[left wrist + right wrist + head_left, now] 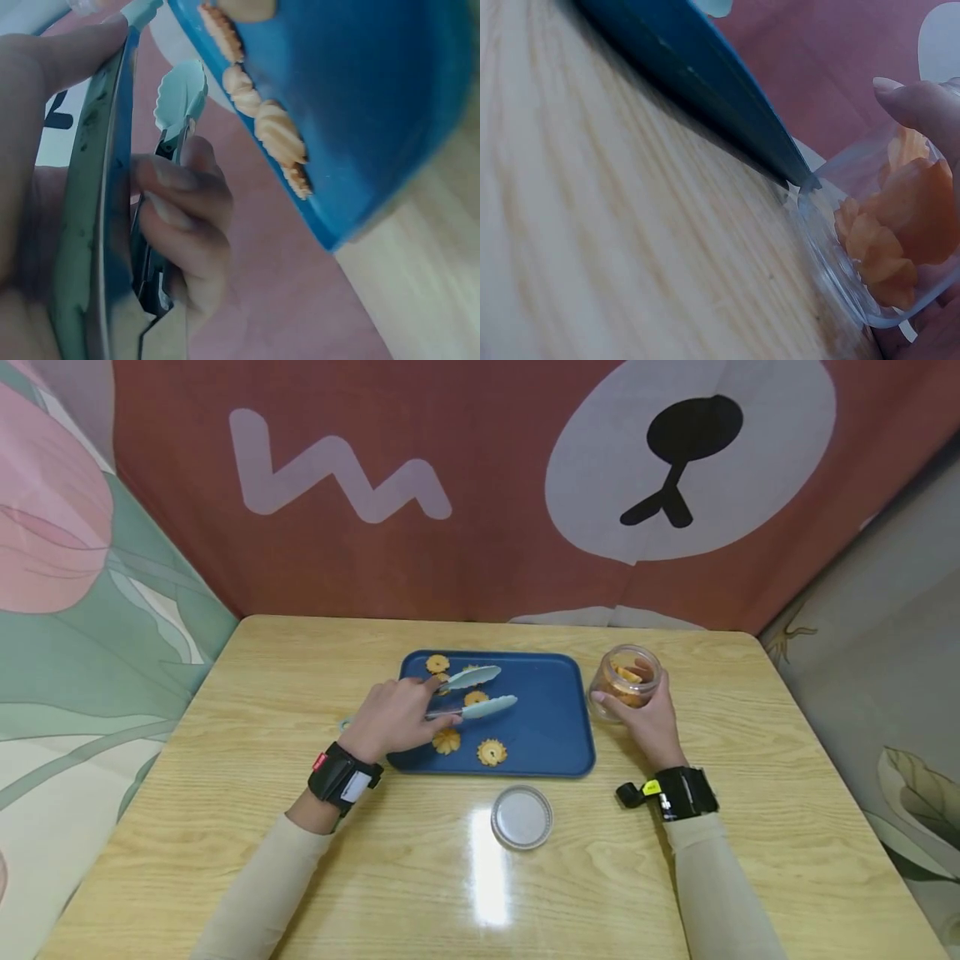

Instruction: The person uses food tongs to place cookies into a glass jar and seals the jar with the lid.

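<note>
My left hand point(397, 714) grips metal tongs with pale blue scalloped tips point(489, 707), held spread over the left part of a blue tray point(551, 718). The left wrist view shows thumb and fingers on the two tong arms point(94, 187). Several round, flower-shaped cookies lie on the tray's left half, among them one cookie point(492, 752) near the front rim. Between the tong tips, another cookie point(476, 698) shows on the tray below. My right hand point(651, 714) holds a clear jar point(606, 681), uncovered and upright beside the tray's right edge, with cookies point(900, 217) inside.
A round lid point(522, 817) lies on the wooden table point(390, 877) in front of the tray. Behind the table hangs a red-brown cloth point(487, 568) with a cartoon print. Patterned cloths also hang at the left and right sides.
</note>
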{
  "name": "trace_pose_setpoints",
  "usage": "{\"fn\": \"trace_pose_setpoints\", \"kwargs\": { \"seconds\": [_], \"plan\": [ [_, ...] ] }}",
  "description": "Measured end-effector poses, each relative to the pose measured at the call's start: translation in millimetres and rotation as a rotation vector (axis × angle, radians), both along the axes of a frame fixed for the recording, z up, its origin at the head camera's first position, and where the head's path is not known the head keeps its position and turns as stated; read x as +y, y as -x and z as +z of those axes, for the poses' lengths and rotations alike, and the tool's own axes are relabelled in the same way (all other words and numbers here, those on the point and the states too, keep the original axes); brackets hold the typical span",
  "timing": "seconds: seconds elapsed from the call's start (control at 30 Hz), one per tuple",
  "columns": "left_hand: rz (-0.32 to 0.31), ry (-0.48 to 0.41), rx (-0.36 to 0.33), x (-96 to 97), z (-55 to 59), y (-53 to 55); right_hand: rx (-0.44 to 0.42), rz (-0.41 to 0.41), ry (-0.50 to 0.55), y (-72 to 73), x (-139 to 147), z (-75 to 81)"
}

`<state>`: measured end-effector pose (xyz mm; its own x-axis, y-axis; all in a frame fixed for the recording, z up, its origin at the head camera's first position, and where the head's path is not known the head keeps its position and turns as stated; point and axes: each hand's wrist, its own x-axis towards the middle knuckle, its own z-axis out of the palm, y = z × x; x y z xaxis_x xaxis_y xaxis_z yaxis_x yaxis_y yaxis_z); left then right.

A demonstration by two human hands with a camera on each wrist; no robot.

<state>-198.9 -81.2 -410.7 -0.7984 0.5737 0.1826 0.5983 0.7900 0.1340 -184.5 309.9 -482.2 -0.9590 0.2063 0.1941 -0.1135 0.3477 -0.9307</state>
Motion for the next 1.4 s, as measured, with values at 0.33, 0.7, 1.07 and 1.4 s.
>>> {"fn": "trace_pose_setpoints", "kwargs": {
  "seconds": [0.33,0.7,1.07,1.4],
  "plan": [
    [0.026,0.02,-0.014,-7.4,-12.2,-2.8,0.004,-0.004,-0.003,0.7,1,-0.5],
    [0.03,0.004,-0.041,-8.9,-14.3,-1.9,-0.014,-0.01,-0.01,0.8,1,-0.5],
    [0.012,0.054,-0.016,-12.7,-11.3,-3.3,-0.02,-0.002,-0.007,-1.0,1,-2.5],
    [0.016,0.06,0.015,-12.1,-6.0,-3.3,-0.007,-0.002,-0.009,0.2,1,-1.5]
  ]
}}
